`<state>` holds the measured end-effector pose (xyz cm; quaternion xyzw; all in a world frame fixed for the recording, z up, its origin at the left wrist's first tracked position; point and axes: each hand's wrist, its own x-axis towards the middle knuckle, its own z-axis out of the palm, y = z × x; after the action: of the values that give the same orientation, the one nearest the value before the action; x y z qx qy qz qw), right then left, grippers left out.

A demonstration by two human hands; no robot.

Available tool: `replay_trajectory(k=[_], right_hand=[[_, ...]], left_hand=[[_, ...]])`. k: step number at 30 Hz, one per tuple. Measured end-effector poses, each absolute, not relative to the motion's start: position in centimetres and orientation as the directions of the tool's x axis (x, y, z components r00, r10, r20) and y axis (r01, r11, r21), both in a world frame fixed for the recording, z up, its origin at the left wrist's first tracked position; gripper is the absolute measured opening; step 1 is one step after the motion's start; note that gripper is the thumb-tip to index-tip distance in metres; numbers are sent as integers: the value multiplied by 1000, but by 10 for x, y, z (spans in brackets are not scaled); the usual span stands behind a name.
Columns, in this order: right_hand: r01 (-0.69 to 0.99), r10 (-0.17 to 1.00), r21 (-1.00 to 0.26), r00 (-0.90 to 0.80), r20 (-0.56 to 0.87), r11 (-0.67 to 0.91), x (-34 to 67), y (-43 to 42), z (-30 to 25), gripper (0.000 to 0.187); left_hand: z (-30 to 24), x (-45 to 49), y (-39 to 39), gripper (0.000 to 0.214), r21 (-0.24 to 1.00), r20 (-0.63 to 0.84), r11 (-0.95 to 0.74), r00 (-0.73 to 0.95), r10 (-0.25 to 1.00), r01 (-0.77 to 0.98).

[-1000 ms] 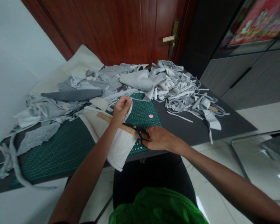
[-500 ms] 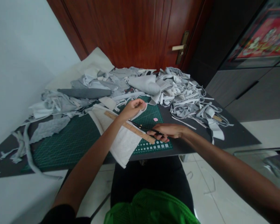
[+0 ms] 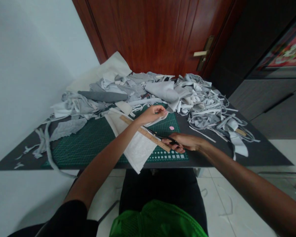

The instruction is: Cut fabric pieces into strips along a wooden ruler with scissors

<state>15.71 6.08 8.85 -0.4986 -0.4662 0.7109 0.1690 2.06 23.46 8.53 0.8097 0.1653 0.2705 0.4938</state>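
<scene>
My right hand is closed round the handles of a pair of black scissors. Their blades point up and left, along the edge of a white piece of fabric. Pinched in my left hand is a narrow fabric strip at the upper edge of that piece. A wooden ruler lies slantwise across the fabric, passing under my left forearm. Beneath the fabric is a green cutting mat. How far the blades are open cannot be made out.
Grey and white fabric scraps are heaped along the back of the dark table. Tangled strips pile up at the right. A small pink disc lies on the mat. Behind stands a wooden door.
The camera view has turned, so the whole scene sits farther right or slightly lower. Both hands keep their grips, and the ruler and fabric stay nearly the same relative to each other.
</scene>
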Motion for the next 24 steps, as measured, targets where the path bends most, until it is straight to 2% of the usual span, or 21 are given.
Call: replay_trajectory(k=[5, 11, 24], right_hand=[[258, 757, -849, -384, -528, -461, 157, 59, 88, 49], [293, 717, -810, -377, -586, -508, 161, 66, 97, 46], [339, 710, -817, -407, -575, -467, 168, 73, 108, 34]], left_hand=[[83, 21, 235, 52, 898, 275, -439, 792, 545, -9], [81, 24, 239, 54, 914, 266, -405, 800, 538, -32], [83, 27, 242, 54, 936, 236, -350, 819, 524, -45]])
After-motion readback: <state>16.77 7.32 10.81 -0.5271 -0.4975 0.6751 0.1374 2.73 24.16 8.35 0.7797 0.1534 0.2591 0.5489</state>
